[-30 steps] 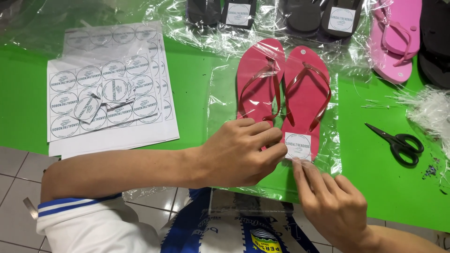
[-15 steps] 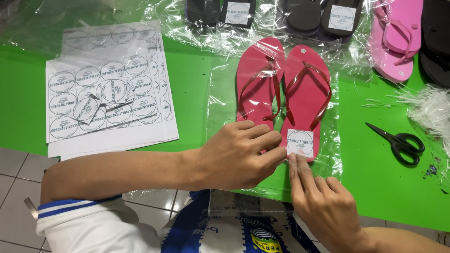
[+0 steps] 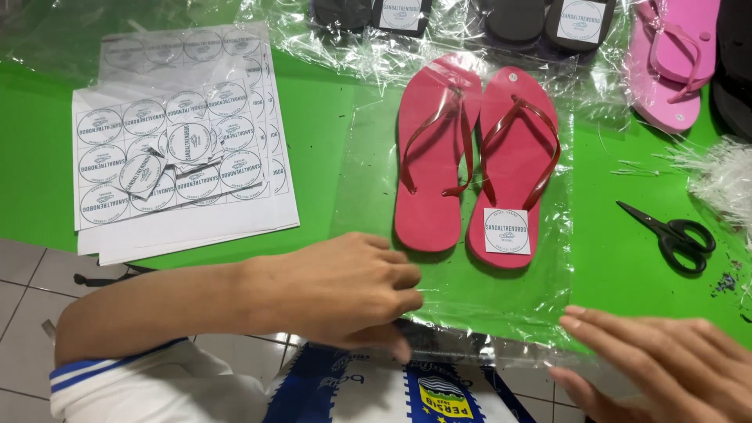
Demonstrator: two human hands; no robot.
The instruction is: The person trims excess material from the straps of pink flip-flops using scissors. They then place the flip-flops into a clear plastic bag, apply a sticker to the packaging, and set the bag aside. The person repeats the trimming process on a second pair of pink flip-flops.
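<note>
The left hand [image 3: 356, 294] lies palm down on the near edge of a clear plastic bag [image 3: 462, 294], its fingers curled and the fingertips pinching the bag's lip where it hangs over the table [image 3: 321, 117] edge; the right hand [image 3: 666, 364] rests flatter beside it, fingers together and stretched out along the same lip, holding nothing that can be seen. Just beyond both hands, inside the bag, lies a pair of red flip-flops [image 3: 478, 157], side by side, soles down, heels toward the person, with a square white label [image 3: 507, 231] stuck on the heel of the one nearer the right hand. The bag is thin, glossy and crinkled; it looks slippery and likely to slide on the smooth green table, so a grip is best taken at its open edge with both hands. The flip-flops look like light foam, soft and bendy, with thin shiny straps, and not fragile. Beyond the right hand, off to its outer side, lie black scissors [image 3: 674, 233] and a tuft of clear plastic scraps [image 3: 721, 176]. Beyond the left forearm sit paper sheets of round labels [image 3: 168, 157], some cut loose. Farther off are bagged black flip-flops [image 3: 540, 19] and a pink pair [image 3: 674, 55].
</note>
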